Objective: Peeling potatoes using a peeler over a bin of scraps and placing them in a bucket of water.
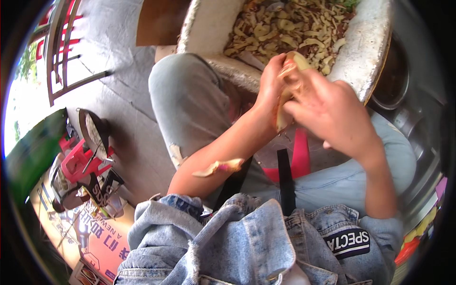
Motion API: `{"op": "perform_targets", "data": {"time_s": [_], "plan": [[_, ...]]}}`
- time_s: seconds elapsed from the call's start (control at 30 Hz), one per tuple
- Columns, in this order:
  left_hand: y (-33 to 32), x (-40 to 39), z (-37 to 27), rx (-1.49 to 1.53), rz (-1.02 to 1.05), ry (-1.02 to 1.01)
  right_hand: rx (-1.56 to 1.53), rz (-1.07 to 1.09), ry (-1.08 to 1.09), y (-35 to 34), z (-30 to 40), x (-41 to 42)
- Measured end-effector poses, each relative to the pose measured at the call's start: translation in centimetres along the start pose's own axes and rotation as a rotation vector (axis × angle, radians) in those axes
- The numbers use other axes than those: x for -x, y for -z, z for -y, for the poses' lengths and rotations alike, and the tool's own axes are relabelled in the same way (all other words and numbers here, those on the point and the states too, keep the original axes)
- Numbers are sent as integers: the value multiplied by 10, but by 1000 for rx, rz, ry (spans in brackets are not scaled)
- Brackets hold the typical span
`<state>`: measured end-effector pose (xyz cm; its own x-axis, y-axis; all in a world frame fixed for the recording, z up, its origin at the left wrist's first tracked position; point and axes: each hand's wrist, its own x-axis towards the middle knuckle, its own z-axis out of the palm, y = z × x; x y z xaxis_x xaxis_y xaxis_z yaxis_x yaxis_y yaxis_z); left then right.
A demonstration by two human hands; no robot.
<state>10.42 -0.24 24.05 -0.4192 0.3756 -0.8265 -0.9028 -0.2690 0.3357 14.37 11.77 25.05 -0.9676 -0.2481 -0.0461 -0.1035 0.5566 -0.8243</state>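
Observation:
Over the near rim of a worn white foam box (370, 46), my left hand (269, 83) grips a long, pale, partly peeled root vegetable (282, 115). Its far end shows pale flesh beyond my fingers. My right hand (333, 114) is blurred and lies across the vegetable from the right, its thumb against the side. Between the hands is a thin orange-brown thing (290, 71), too blurred to tell whether it is a peeler or a strip of peel. Many pale peelings (285, 30) fill the box's floor. One curled peel (221, 167) lies on my left forearm.
A dark round pot (392, 78) stands right of the box, and a large metal basin (425, 188) lies along the right side. On the left are a pan (94, 133), a red plastic seat (78, 162) and a printed surface (103, 242) carrying bags. A brown board (162, 23) stands at the back.

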Motion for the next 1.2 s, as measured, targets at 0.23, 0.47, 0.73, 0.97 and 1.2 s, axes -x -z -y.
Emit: {"op": "perform_targets", "data": {"time_s": [0.23,0.47,0.73,0.97,1.2], "plan": [[-8,-47,-10,71,82,-56,-245,-394,-501,57,3,-15],[18,-100,6,-52,85,-318,-148,24,-65,-15,55,-3],[-5,-66,0,79,-34,-103,20,217,78,-45,59,2],[-7,-81,4,27,-1,-136,-137,67,110,-27,48,3],[-6,-39,-7,164,421,-118,-669,-597,-347,89,10,-14]]}}
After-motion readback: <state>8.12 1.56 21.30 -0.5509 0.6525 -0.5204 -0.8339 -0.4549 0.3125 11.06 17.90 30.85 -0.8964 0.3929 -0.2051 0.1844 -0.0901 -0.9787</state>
